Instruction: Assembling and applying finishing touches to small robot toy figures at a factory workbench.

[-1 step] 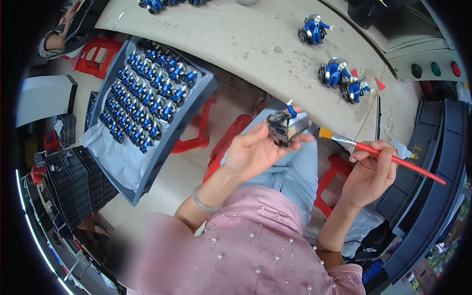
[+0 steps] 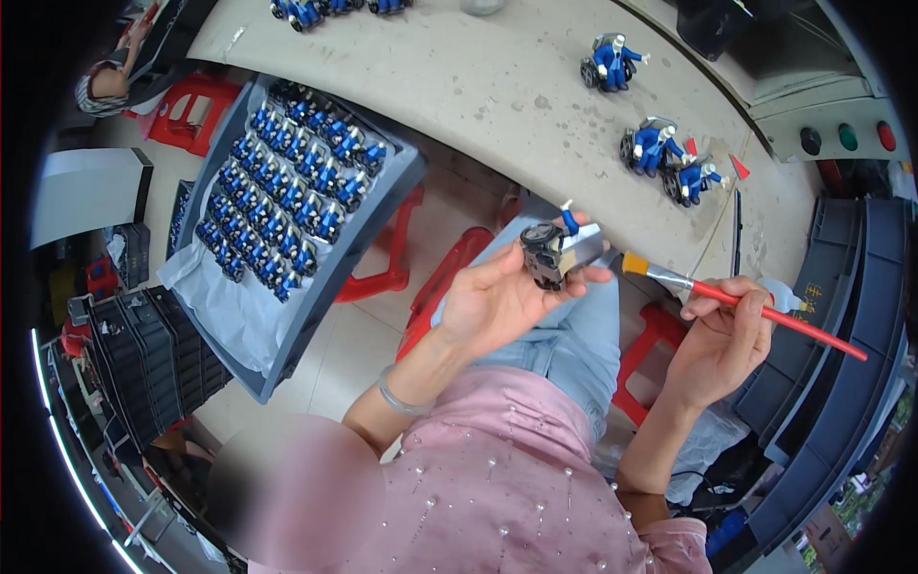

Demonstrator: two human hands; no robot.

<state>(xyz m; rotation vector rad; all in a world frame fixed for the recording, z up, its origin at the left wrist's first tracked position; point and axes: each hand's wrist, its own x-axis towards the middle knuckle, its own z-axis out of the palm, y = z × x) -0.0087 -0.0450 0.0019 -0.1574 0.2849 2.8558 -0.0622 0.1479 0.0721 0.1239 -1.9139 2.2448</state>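
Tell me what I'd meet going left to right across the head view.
Grey tray, left hand holding a wheeled figurine, paintbrush bristles, right hand, black disc, green disc, red disc.

Trayed rows of figurines (image 2: 275,175) and stacked crates (image 2: 153,359) suggest a workshop.

On the tabletop (image 2: 459,105): three wheelchair figures (image 2: 653,148) toward its right end, at least three blue figures (image 2: 304,13) toward its left, two red pieces (image 2: 739,167). Along its near edge: one more wheelchair figure (image 2: 547,260), one brush (image 2: 681,278), one tray (image 2: 390,184) with figures (image 2: 273,191) too crowded to count. Beyond its right: three buttons (image 2: 846,137).
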